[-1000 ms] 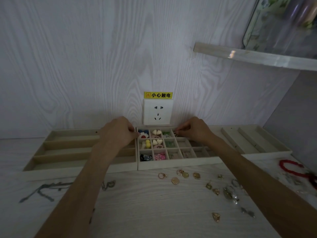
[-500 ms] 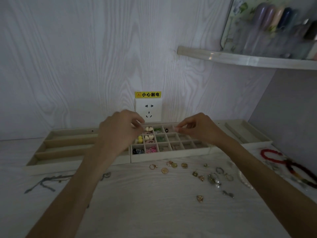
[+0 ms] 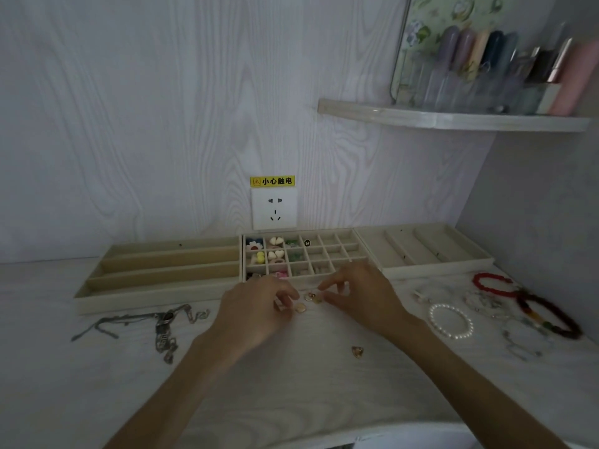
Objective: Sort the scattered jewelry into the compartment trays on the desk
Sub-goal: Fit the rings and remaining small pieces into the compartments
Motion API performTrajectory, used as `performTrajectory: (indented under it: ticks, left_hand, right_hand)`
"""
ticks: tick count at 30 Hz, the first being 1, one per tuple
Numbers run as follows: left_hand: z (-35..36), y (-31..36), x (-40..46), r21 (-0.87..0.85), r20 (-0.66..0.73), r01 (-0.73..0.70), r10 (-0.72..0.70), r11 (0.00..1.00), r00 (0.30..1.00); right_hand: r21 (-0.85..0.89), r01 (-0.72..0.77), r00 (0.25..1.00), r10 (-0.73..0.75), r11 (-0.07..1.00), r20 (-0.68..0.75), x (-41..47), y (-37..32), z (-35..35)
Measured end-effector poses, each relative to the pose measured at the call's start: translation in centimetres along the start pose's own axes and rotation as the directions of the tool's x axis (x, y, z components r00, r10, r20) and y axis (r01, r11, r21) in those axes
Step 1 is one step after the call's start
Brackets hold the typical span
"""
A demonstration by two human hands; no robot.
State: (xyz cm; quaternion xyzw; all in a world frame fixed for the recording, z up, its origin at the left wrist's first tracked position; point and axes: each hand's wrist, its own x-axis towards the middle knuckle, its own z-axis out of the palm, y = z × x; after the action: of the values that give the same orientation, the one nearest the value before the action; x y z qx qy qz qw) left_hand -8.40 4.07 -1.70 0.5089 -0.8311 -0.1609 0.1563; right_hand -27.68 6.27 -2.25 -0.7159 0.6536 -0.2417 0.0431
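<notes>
You're hovering your left hand [image 3: 256, 314] and right hand [image 3: 363, 294], fingers loosely curled (gripping nothing visible), over small gold charms [image 3: 310, 301], choosing one

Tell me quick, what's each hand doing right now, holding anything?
Left hand: fingers curled over the gold charms, a grip cannot be told.
Right hand: open, fingers reaching toward the charms, holding nothing visible.
</notes>
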Motion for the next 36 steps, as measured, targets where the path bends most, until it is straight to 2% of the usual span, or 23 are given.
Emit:
performTrajectory:
  ticks: [2,7,8,10,12,15,19,22,26,31,34,36]
  left_hand:
    - [-0.1,0.2,0.0,-0.002,-0.018,0.002,-0.002,1.0,1.0]
    - [-0.4,0.7,0.0,0.002,-0.039,-0.004,0.004,1.0,0.999]
    - [-0.4,0.8,-0.1,-0.005,-0.038,-0.005,0.005,1.0,0.999]
    - [-0.4,1.0,-0.2,-0.035,-0.038,-0.012,0.011,0.999,0.999]
    - [-0.6,1.1,-0.4,-0.081,-0.051,-0.026,0.022,0.996,0.998]
    - [-1.3,1.5,-0.9,-0.143,-0.054,-0.05,0.043,0.988,0.998]
    - [-2.4,2.2,-1.7,-0.192,-0.06,-0.134,0.124,0.972,0.99]
    - [-2.8,2.9,-2.1,-0.181,-0.108,-0.169,0.152,0.969,0.983]
    - [-2.8,3.0,-2.1,-0.188,-0.149,-0.165,0.138,0.968,0.979]
    - [-2.0,2.1,-0.6,-0.369,-0.172,-0.107,0.046,0.923,0.984]
    - [-1.4,1.7,0.1,-0.422,-0.182,-0.102,0.026,0.901,0.983]
    - [-1.0,1.6,0.4,-0.419,-0.169,-0.096,0.027,0.903,0.985]
  right_hand:
    - [-0.034,0.025,1.0,-0.026,0.999,-0.013,0.2,-0.2,0.1]
    - [-0.101,0.037,0.998,-0.031,0.994,0.057,0.6,-0.4,-0.1]
    - [-0.076,0.028,0.997,-0.023,0.997,0.073,0.6,-0.4,-0.2]
    - [0.175,-0.075,0.991,0.053,0.982,0.124,0.5,-0.5,-0.8]
    - [0.479,-0.238,0.961,0.133,0.845,0.243,0.2,-0.8,-2.1]
    - [0.664,-0.38,0.899,0.089,0.645,0.428,-0.6,-1.3,-3.6]
    - [0.789,-0.487,0.857,0.028,0.376,0.515,-1.2,-2.1,-3.8]
    - [0.805,-0.525,0.84,0.018,0.277,0.542,-1.3,-2.4,-3.7]
    - [0.792,-0.503,0.855,0.068,0.345,0.513,-1.1,-2.5,-3.4]
    - [0.7,-0.378,0.925,0.221,0.607,0.308,-0.7,-2.7,-3.9]
    - [0.602,-0.252,0.968,0.187,0.758,0.169,-0.3,-3.0,-4.0]
    - [0.564,-0.168,0.986,0.14,0.808,0.093,0.1,-3.1,-3.8]
